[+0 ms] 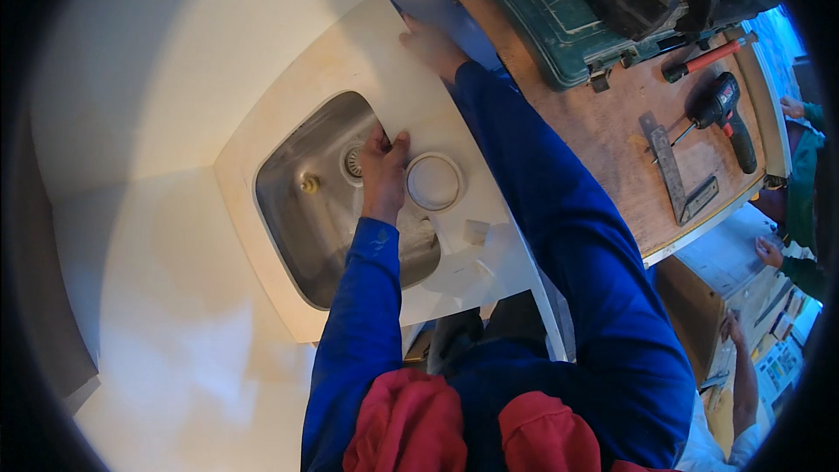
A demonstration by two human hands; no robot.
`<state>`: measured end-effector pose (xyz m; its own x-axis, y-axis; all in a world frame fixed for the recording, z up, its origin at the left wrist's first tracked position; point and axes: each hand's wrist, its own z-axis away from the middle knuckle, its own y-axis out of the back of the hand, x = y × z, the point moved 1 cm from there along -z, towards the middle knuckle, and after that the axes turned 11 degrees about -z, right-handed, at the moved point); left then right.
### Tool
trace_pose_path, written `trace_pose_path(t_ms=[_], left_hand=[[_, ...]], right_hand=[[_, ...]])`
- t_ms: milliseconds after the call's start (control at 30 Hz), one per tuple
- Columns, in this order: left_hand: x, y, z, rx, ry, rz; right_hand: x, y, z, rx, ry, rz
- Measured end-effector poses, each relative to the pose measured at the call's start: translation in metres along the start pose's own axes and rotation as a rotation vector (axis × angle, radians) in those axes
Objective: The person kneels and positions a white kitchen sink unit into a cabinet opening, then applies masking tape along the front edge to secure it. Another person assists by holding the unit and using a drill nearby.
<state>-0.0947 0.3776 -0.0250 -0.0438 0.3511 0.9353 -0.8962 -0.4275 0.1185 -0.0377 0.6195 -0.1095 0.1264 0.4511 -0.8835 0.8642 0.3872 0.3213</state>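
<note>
A pale countertop [301,109] with a stainless steel sink [301,227] set in its cutout lies in front of me. My left hand [383,177] is closed over the right rim of the sink, fingertips reaching inside and partly hidden. Farther off, my right hand [434,45] grips the countertop's right edge near its far corner; some of its fingers are hidden. In the basin are a drain strainer [353,163] and a small brass-coloured fitting [309,183]. Beside my left hand rests a round, pale, ring-shaped object [434,182]. A small pale block [476,232] lies nearer to me.
White walls [166,236] rise behind and left of the countertop. To the right, a wooden bench [603,153] carries a dark green tool case [559,26], a cordless drill [725,109], a try square [673,166] and a red-handled tool [710,59]. Other people's hands [769,252] show at far right.
</note>
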Motion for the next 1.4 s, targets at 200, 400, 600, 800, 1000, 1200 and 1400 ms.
trace_pose_path(t_ms=[200, 400, 600, 800, 1000, 1200, 1400], left_hand=[[0.001, -0.003, 0.001, 0.049, -0.008, -0.048], [0.006, -0.001, 0.003, 0.039, -0.012, -0.145], [0.004, -0.001, 0.0, 0.074, -0.073, -0.27], [-0.001, 0.006, -0.007, 0.037, -0.039, -0.288], [-0.009, 0.008, -0.012, 0.003, 0.007, -0.092], [-0.038, 0.033, 0.024, -0.152, 0.099, 0.325], [-0.07, 0.037, 0.14, -0.136, 0.22, -0.164]], right_hand=[[0.002, -0.003, 0.003, 0.007, -0.194, -0.279], [-0.001, 0.01, 0.01, -0.113, -0.191, -0.332], [0.01, -0.005, 0.003, -0.025, -0.02, -0.148], [-0.016, 0.022, 0.09, -0.146, -0.27, -0.326], [-0.113, 0.093, 0.281, -0.166, -0.449, -0.4], [-0.175, 0.132, 0.379, -0.165, -0.616, -0.554], [-0.19, 0.131, 0.406, -0.084, -0.603, -0.474]])
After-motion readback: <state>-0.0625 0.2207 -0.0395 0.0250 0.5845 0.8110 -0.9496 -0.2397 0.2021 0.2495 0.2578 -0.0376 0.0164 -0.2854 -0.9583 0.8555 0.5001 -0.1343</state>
